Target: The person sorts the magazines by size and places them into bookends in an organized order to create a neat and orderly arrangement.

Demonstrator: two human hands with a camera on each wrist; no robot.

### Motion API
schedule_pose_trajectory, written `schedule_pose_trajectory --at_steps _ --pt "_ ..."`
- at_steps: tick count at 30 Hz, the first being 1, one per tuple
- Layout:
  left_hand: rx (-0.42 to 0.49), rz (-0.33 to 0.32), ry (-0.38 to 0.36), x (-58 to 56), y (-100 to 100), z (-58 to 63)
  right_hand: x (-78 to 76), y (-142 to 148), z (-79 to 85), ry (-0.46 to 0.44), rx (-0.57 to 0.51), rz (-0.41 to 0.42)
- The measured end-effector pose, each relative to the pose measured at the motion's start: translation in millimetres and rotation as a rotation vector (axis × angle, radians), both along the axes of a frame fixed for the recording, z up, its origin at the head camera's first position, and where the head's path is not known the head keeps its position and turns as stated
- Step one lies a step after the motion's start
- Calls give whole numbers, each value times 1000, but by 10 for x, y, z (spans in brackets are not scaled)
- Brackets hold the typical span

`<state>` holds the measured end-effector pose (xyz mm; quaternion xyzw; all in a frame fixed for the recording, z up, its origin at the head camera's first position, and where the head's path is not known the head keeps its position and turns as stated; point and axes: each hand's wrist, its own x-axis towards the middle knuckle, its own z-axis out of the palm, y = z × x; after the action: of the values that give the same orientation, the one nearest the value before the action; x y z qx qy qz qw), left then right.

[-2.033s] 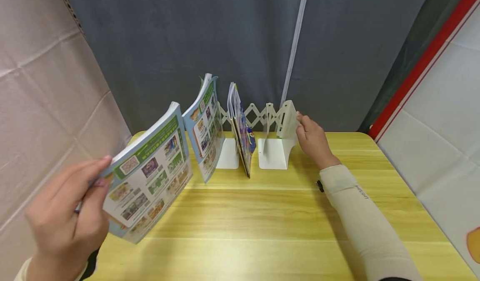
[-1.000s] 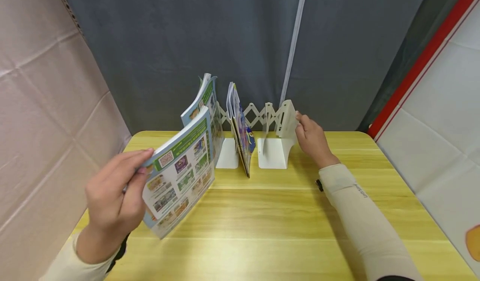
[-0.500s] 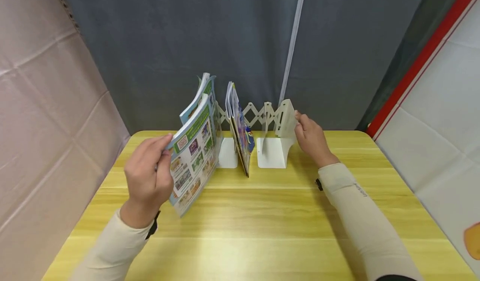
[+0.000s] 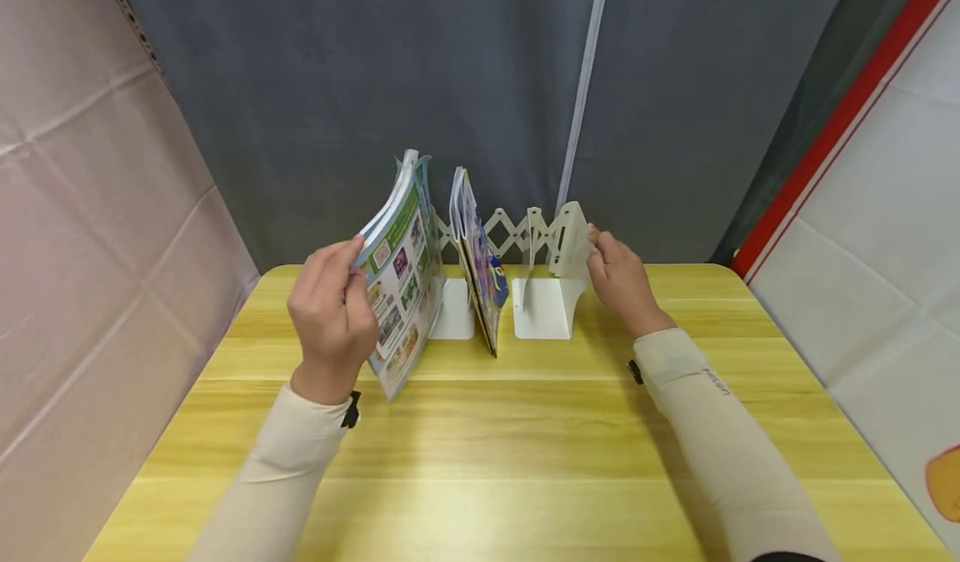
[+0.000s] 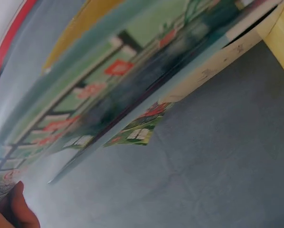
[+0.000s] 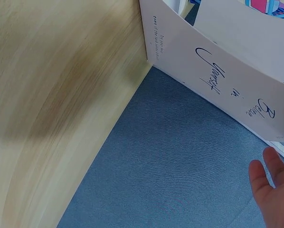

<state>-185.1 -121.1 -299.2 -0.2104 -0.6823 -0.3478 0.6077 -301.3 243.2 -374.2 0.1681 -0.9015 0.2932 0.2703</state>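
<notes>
My left hand (image 4: 333,320) pinches the upper near edge of a thin picture magazine (image 4: 397,303), its back cover printed with small pictures and a QR code. It stands nearly upright at the left of a white expandable book rack (image 4: 543,312), overlapping a similar magazine behind. In the left wrist view the magazine (image 5: 104,90) is blurred and fills much of the frame; only part of the hand (image 5: 18,211) shows. My right hand (image 4: 622,287) touches the rack's right end panel (image 6: 222,85), which bears handwritten-style lettering, with fingers fairly straight in the right wrist view.
Several thin books (image 4: 480,262) lean together in the rack's middle section. A divider (image 4: 531,249) stands between them and the right panel. The wooden table (image 4: 487,462) reaches a dark curtain (image 4: 375,62) behind, with pale cloth walls (image 4: 75,253) at the sides.
My left hand has carried the magazine right and away from me, from the left front to the rack's left end beside the similar magazine. My right hand has stayed at the end panel.
</notes>
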Motion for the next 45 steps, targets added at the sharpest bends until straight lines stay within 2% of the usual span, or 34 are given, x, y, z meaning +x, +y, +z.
schedule_pose_trajectory --at_steps 6,11,18,26,35,42,45 --pt "57 63 19 -176 42 -49 5 -18 16 -16 3 -10" --pt "75 114 62 -298 94 -92 14 -17 14 -18 2 -10" --pt "70 153 74 -395 159 -101 14 -8 7 -14 -5 -10" --pt "56 213 83 -519 213 -57 4 -12 -1 -15 -24 3" --pt "35 287 88 -580 221 -69 10 -4 10 -10 -19 2" --pt "-16 346 11 -601 197 -89 14 0 6 -13 -21 1" --pt "-24 352 -22 -595 184 -94 14 0 4 -9 -19 3"
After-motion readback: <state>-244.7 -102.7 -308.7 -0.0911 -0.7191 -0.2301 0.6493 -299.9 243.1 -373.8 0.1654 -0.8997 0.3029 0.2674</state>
